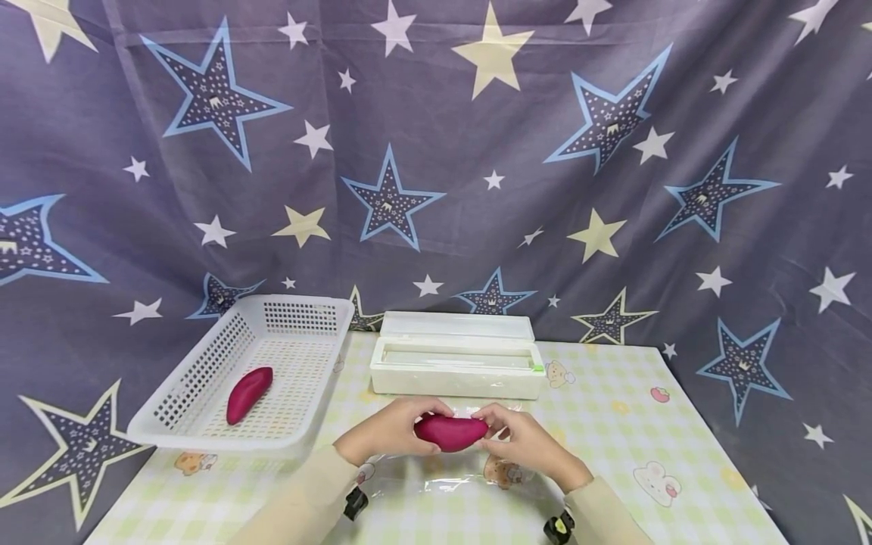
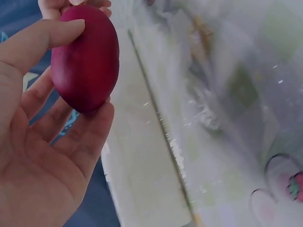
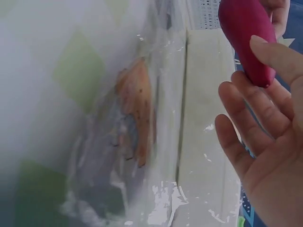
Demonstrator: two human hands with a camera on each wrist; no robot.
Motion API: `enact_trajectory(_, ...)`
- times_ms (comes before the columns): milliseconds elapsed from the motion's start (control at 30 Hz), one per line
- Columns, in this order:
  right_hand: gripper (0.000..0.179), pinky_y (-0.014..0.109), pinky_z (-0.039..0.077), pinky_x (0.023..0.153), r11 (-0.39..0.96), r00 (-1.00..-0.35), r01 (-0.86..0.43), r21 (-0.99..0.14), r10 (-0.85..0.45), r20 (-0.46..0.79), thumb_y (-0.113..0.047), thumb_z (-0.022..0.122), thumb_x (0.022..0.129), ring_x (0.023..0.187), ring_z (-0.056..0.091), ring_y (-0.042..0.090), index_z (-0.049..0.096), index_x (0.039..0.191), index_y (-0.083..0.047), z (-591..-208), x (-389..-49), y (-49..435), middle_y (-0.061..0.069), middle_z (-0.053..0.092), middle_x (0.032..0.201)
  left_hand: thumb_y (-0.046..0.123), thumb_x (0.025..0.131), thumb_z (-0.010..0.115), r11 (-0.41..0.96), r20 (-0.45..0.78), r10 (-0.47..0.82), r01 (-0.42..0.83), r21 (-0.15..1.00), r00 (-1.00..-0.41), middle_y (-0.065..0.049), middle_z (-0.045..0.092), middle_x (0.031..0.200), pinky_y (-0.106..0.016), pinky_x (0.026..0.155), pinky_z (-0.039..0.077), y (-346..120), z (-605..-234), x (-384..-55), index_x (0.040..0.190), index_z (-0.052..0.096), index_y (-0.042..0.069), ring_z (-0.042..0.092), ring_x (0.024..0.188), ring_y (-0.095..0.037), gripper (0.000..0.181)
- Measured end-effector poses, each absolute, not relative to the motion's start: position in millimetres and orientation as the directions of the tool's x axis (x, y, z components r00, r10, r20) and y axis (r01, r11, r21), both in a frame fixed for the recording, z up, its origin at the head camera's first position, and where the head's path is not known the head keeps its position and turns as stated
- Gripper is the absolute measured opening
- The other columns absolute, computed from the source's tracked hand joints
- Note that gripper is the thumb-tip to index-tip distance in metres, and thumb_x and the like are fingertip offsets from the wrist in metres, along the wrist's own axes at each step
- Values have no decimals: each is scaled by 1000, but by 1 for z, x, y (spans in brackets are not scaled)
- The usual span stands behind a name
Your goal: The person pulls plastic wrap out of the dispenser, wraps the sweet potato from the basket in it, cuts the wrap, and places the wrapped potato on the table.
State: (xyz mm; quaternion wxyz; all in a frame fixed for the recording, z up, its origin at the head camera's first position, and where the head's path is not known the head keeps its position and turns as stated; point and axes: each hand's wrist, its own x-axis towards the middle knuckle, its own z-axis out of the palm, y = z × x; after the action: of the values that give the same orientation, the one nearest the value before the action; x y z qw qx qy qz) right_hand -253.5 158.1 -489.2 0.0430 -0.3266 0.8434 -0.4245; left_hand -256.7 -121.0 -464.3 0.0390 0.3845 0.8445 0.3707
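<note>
A smooth purple-red sweet potato [image 1: 452,434] is held lengthwise above the table between both hands. My left hand [image 1: 402,428] grips its left end, thumb on the near side and fingers behind. At the other end my right hand [image 1: 521,441] pinches the tip between thumb and fingers, its remaining fingers spread apart in the right wrist view. Beneath the hands lies a sheet of clear cling film [image 1: 436,478], wrinkled and glossy, spread over the tablecloth. Just behind stands a long white cling film box [image 1: 456,384] with its lid raised.
On the left a white perforated plastic basket [image 1: 211,441] contains another purple-red sweet potato [image 1: 249,395]. The table wears a green checked cloth [image 1: 599,424] with cartoon prints. A star-patterned curtain [image 1: 436,113] hangs behind and at the sides.
</note>
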Motion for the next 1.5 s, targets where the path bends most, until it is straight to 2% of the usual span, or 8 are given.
enact_trajectory(200, 28, 28, 56, 75, 445, -785, -472, -761, -605, 133, -18, 75, 92, 87, 65, 13, 64, 118, -13, -496, -250, 162, -3, 69, 98, 6, 79, 83, 444, 151, 670, 554, 704, -727, 2, 64, 115, -23, 83, 54, -119, -477, -254, 119, 64, 12, 61, 102, -12, 44)
enact_trajectory(433, 26, 27, 56, 64, 461, -791, -410, -787, -609, 55, -21, 75, 92, 81, 66, 15, 66, 115, -14, -504, -248, 167, -3, 68, 96, 5, 81, 82, 450, 107, 676, 524, 723, -729, 1, 61, 114, -22, 82, 54, -117, -489, -251, 119, 66, 12, 61, 104, -14, 42)
enact_trajectory(533, 26, 27, 55, 63, 459, -791, -384, -801, -611, 29, -20, 74, 92, 80, 65, 14, 65, 116, -13, -508, -247, 167, -2, 68, 96, 6, 82, 82, 448, 89, 678, 507, 736, -729, 0, 62, 115, -21, 82, 54, -116, -494, -250, 119, 66, 12, 61, 104, -15, 41)
enact_trajectory(833, 27, 28, 55, 53, 402, -786, -285, -870, -618, -28, -14, 75, 91, 60, 66, 22, 64, 115, -7, -513, -244, 166, 4, 68, 85, 4, 83, 81, 439, 51, 677, 459, 772, -734, 2, 62, 116, -19, 82, 54, -117, -502, -247, 120, 66, 11, 61, 103, -11, 41)
enact_trajectory(967, 27, 25, 53, 55, 416, -779, -277, -866, -625, -50, -13, 75, 91, 60, 65, 22, 64, 114, -6, -514, -243, 166, 4, 67, 79, 7, 83, 81, 443, 30, 672, 434, 784, -740, 2, 62, 116, -20, 83, 53, -117, -505, -245, 122, 66, 11, 61, 102, -10, 42)
enact_trajectory(1133, 24, 24, 53, 60, 448, -771, -324, -833, -636, -42, -14, 75, 90, 60, 63, 16, 66, 112, -7, -516, -243, 167, 0, 65, 75, 10, 85, 80, 445, 25, 663, 421, 791, -748, 1, 62, 120, -20, 84, 53, -117, -508, -244, 125, 65, 10, 61, 104, -10, 43)
enact_trajectory(1333, 25, 23, 51, 68, 486, -758, -412, -771, -653, -6, -21, 78, 90, 71, 59, 6, 69, 111, -11, -519, -245, 169, -6, 64, 87, 13, 86, 79, 433, 20, 671, 413, 801, -741, 1, 63, 121, -20, 84, 53, -118, -511, -243, 126, 64, 9, 61, 104, -8, 43)
enact_trajectory(1500, 30, 24, 51, 72, 496, -752, -439, -749, -660, 4, -24, 78, 89, 78, 58, 6, 69, 115, -12, -520, -247, 170, -8, 64, 95, 16, 87, 79, 432, 16, 679, 417, 800, -734, -1, 63, 124, -21, 85, 53, -120, -511, -244, 130, 62, 5, 61, 105, -9, 47)
